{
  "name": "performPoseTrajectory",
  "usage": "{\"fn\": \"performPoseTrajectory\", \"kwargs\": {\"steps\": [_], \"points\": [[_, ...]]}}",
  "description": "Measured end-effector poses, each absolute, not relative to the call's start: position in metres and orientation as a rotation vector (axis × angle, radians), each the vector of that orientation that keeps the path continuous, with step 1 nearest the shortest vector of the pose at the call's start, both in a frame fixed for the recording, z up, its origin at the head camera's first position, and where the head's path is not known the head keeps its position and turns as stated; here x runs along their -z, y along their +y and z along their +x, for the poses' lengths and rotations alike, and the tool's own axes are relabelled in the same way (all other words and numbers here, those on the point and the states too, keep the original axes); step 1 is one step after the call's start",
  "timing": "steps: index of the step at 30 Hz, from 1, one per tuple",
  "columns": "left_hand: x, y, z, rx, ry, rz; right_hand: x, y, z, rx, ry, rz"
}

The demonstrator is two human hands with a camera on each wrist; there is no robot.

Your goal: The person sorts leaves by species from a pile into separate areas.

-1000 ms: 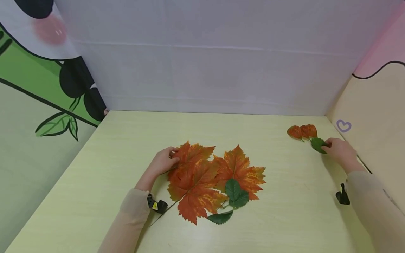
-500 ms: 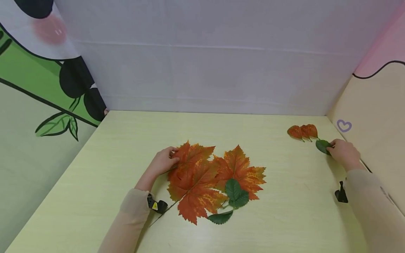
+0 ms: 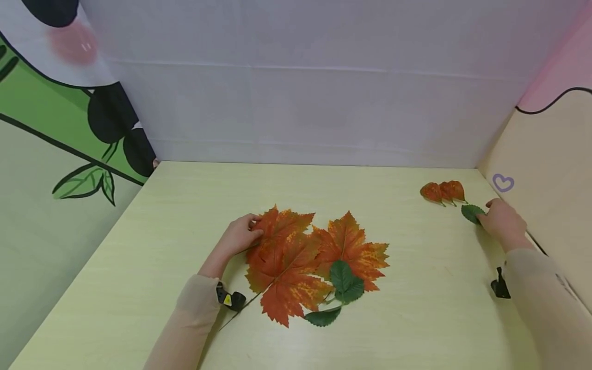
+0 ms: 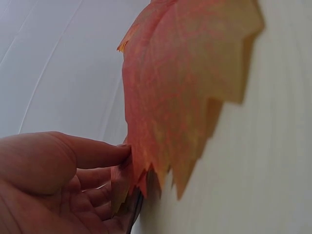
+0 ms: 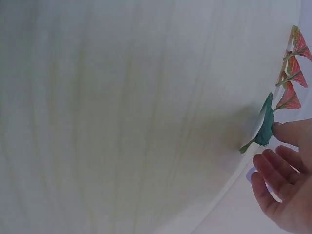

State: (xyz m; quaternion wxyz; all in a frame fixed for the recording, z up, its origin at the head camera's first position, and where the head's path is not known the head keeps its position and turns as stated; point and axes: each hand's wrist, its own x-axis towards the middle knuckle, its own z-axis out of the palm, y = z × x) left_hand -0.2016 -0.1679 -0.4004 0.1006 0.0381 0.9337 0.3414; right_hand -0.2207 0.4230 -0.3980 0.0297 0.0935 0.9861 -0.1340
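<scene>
My left hand (image 3: 239, 235) pinches the left edge of an orange maple leaf (image 3: 283, 226); in the left wrist view its thumb (image 4: 105, 153) presses on that leaf. More maple leaves (image 3: 353, 246) overlap beside it. At the far right, my right hand (image 3: 503, 223) is at a single green leaf (image 3: 472, 213). The right wrist view shows the thumb (image 5: 287, 131) touching this green leaf, while the other fingers (image 5: 275, 170) stand apart from it, loosely bent. Small orange-red leaves (image 3: 443, 192) lie in an overlapping row just left of the green leaf.
Several green leaves (image 3: 347, 282) lie on and beside the maple leaves at the middle of the pale table (image 3: 185, 195). A thin stem (image 3: 240, 310) points toward the front left. A white cloth wall (image 3: 296, 113) closes the back; printed panels stand at both sides.
The green leaf has shifted slightly right with my right hand, away from the orange-red row. Then the right fingers have lifted off it. My left hand stays in place.
</scene>
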Motion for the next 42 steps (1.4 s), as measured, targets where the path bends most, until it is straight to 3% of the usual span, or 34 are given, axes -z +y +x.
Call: {"fn": "performPoseTrajectory", "kwargs": {"steps": [18,42], "points": [[0.400,-0.168,-0.202,-1.003,2.774,0.153,0.376,0.346,-0.204,0.547,3.119,-0.082],[0.400,-0.168,-0.202,-1.017,2.771,0.141,0.381,0.235,-0.163,0.677,3.081,-0.454]]}}
